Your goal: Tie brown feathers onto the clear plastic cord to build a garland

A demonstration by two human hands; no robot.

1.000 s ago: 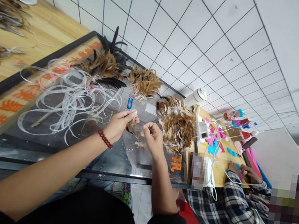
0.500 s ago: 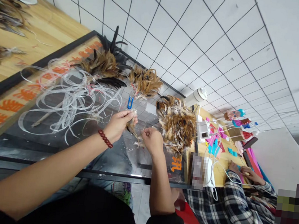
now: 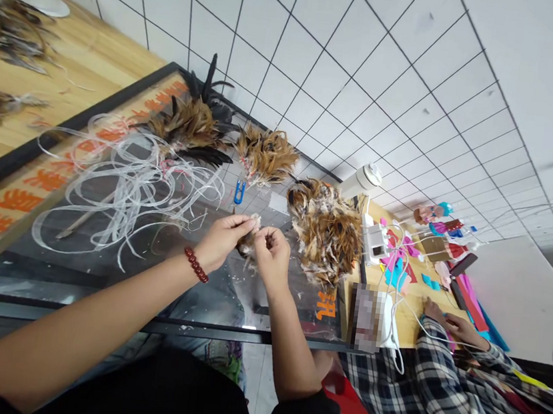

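My left hand [image 3: 227,240], with a dark red bead bracelet [image 3: 195,264] at its wrist, pinches a small brown-and-white feather tuft [image 3: 246,246] by its pale end. Close against it on the right, my right hand [image 3: 272,255] is closed in a pinch. What lies between its fingertips is too small to make out. The tuft hangs partly hidden between the two hands. Just beyond them, blue thread snips [image 3: 239,192] rest on the dark glass tabletop [image 3: 145,292].
A tangle of clear plastic strip [image 3: 121,195] spreads left. Feather bundles [image 3: 266,154] stand along the back, and a large feather heap [image 3: 328,233] sits right, near a white bottle [image 3: 363,179]. White cables [image 3: 397,316] and a co-worker's plaid sleeve [image 3: 432,360] are further right.
My right hand has moved left and slightly up, right up to my left fingertips. My left hand has shifted slightly right, still pinching the feather tuft.
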